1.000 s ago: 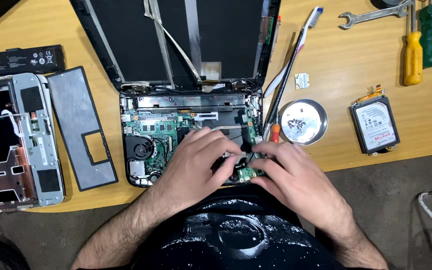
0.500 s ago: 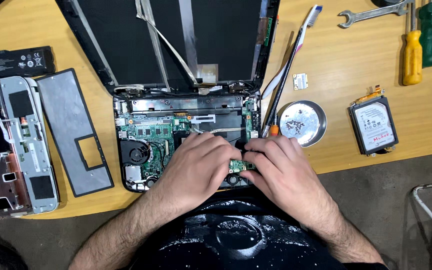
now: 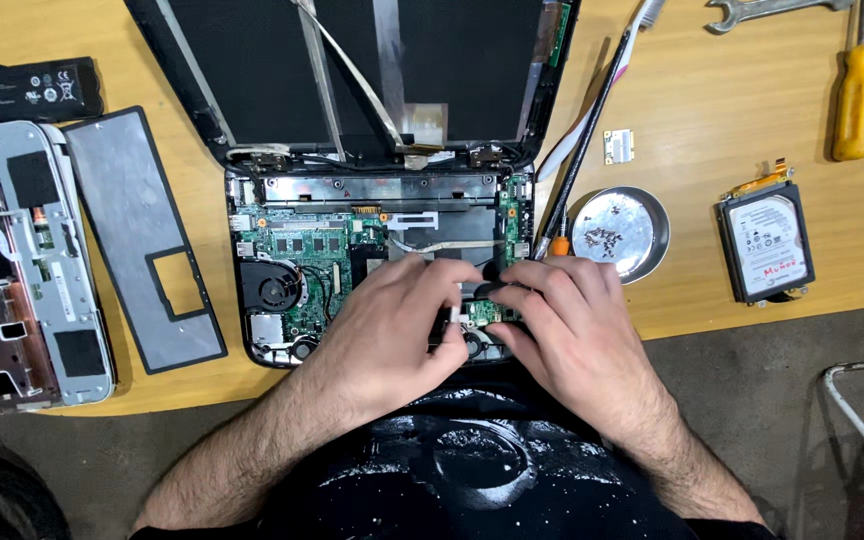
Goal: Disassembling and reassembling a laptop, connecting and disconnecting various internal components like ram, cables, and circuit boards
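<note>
You are pinching a small green circuit board [image 3: 479,312] at the near edge of the opened laptop base [image 3: 372,265], your left hand [image 3: 392,320] curled at its nine o'clock and your right hand [image 3: 567,325] gripping from three o'clock. I judge it wise to be lifting evenly, watching the cables. Farther off at two o'clock, the screw dish [image 3: 620,232] is sitting beside a long screwdriver [image 3: 592,130].

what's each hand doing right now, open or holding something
Left hand: fingers curled on the small green circuit board; a firm grip cannot be told.
Right hand: fingers pinching that board's edge.
</note>
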